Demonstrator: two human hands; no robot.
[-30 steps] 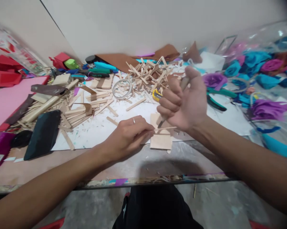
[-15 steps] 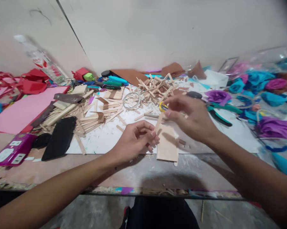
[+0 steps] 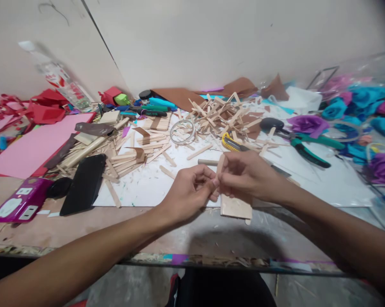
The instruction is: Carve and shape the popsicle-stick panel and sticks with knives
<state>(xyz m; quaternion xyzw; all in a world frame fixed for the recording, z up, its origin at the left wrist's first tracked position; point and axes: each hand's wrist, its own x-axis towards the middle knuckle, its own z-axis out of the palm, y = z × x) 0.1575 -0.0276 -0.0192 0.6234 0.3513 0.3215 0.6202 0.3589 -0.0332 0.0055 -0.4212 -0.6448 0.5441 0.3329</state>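
Note:
Between my two hands a single wooden craft stick (image 3: 221, 164) stands tilted upright. My left hand (image 3: 194, 187) pinches its lower end between thumb and fingers. From the other side, my right hand (image 3: 248, 175) is closed on the same stick, its fingertips almost meeting those of the left. Just below the hands lies a flat panel of craft sticks (image 3: 235, 208), partly covered by my right hand. A yellow and black utility knife (image 3: 232, 143) rests on the white paper (image 3: 141, 189) right behind my right hand.
Loose craft sticks (image 3: 211, 113) are heaped at the back, with more piled at the left. A roll of tape (image 3: 182, 131) lies between. Green-handled pliers (image 3: 310, 151) and paper flowers (image 3: 309, 125) are at the right. A black phone (image 3: 83, 183) and purple glue gun (image 3: 21, 200) sit left.
My right hand has let go of the utility knife, which now lies on the paper. It has come down to the left hand and taken hold of the craft stick.

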